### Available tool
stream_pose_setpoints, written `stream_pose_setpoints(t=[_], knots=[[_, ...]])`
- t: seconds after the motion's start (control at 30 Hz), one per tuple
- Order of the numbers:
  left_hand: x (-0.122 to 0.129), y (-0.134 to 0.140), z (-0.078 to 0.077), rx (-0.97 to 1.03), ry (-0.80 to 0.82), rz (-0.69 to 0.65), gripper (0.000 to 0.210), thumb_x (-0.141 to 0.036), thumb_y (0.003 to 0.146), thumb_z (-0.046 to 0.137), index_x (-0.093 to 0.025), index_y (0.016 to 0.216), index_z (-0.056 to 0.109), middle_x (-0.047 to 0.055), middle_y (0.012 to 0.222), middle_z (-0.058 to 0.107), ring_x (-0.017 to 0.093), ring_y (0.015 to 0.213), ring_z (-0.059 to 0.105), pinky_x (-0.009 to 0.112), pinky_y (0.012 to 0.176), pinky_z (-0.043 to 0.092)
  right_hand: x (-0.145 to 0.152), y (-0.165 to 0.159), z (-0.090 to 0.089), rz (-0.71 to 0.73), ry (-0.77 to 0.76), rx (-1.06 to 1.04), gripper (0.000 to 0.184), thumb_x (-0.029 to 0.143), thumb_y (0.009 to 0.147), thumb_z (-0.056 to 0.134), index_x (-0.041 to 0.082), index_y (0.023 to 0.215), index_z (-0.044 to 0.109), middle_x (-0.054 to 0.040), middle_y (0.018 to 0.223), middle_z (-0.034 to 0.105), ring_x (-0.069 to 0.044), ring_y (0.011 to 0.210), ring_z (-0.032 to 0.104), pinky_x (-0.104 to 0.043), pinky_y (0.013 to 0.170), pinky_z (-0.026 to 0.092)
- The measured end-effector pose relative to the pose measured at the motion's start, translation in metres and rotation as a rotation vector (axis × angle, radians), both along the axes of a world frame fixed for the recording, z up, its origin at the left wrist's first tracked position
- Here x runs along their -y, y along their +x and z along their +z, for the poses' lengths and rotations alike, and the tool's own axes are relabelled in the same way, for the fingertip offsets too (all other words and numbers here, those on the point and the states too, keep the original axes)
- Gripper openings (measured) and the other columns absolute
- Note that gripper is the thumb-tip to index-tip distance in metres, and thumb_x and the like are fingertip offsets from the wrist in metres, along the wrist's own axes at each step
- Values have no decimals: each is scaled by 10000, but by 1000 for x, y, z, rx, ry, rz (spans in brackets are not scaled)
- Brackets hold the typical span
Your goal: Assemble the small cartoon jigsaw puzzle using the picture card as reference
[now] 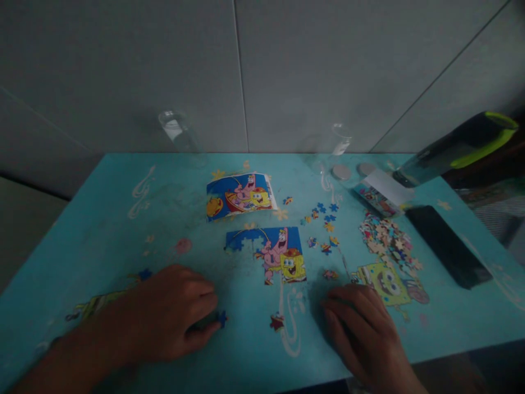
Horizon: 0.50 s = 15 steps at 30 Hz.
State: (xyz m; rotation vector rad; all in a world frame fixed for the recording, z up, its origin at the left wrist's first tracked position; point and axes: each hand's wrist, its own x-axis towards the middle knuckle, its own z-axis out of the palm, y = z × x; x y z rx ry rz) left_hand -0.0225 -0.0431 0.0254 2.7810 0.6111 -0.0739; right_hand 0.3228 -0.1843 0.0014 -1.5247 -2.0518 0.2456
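Observation:
My left hand (180, 312) is low over the table on the left, thumb and fingers pinched at a small blue puzzle piece (222, 319). My right hand (363, 331) rests near the front edge with its fingers curled together; whatever they may hold is hidden. Between and beyond the hands lies a partly joined cartoon puzzle (287, 257), with a gap at its lower left. A dark red loose piece (276, 322) lies in front of it. Another loose piece (330, 274) is just beyond my right fingertips. Behind the puzzle is a printed reference picture (241, 196).
Several loose pieces (326, 248) are scattered right of the puzzle, and a pile of pieces (388, 241) lies farther right. Near it are a small box (377, 200), a black case (447, 246) and a tilted dark bottle (455, 145). Clear jars (178, 134) stand by the wall.

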Motion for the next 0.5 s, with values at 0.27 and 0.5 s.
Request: stream_pose_setpoints(t=[0.27,0.5], knots=[[-1,-1,-2,-55,-7,-24,227,-366,937,613,-244,746,604,-17,714,625,198,671,615,375,671,415,1,2,-1,6,-18,-7,244,95,921,630,227,1121,677,-94,1082,654,-251,994,599,-475,862,526],[-1,0,-2,-56,-8,-25,169,-372,909,655,-256,799,603,-27,747,624,205,681,618,385,669,423,-1,1,0,8,-4,-11,223,87,925,627,216,1100,675,-95,1074,654,-247,993,598,-468,875,513]])
